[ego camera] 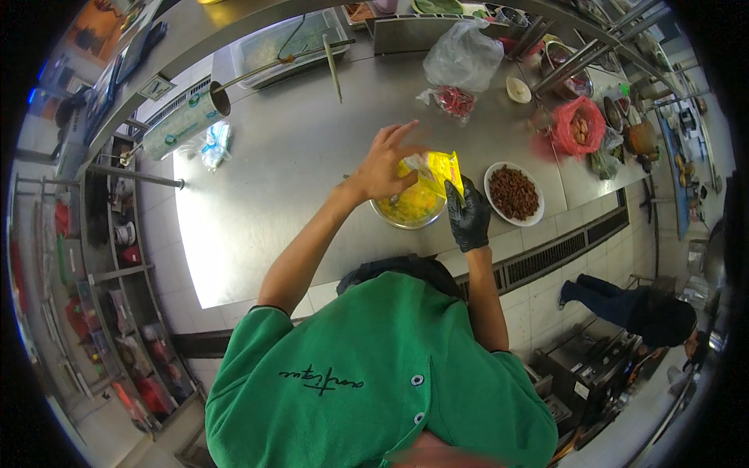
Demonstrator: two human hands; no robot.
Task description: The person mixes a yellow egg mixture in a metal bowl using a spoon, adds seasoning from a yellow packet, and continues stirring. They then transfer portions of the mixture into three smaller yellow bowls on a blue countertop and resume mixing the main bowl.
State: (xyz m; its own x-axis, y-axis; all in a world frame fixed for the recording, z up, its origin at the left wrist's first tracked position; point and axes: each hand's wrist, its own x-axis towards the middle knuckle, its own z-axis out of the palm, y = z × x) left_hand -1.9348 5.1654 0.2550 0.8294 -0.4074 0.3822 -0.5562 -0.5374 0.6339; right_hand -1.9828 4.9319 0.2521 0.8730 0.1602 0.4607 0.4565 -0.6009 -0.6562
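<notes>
My right hand [470, 215], in a black glove, grips a yellow packet [446, 169] by its lower right side. The packet is tilted above the right part of a metal bowl [422, 225]. Bright yellow and greenish food [412, 206] fills the bowl, and a metal utensil partly shows in it. My left hand [380, 167] is bare, with its fingers spread over the bowl's left side and its thumb pointing at the packet. Its fingertips are blurred, and I see nothing held there. Just right of my gloved hand sits a white oval plate [540, 202] of dark brown pieces [513, 192].
Across the steel table [281, 158] lie a clear plastic bag [465, 55], a wrapped bundle of red pieces [455, 101] and a small white dish [518, 90]. A red bag [576, 120] stands right. A film roll [187, 123] hangs left. Another person [638, 310] stands behind, right.
</notes>
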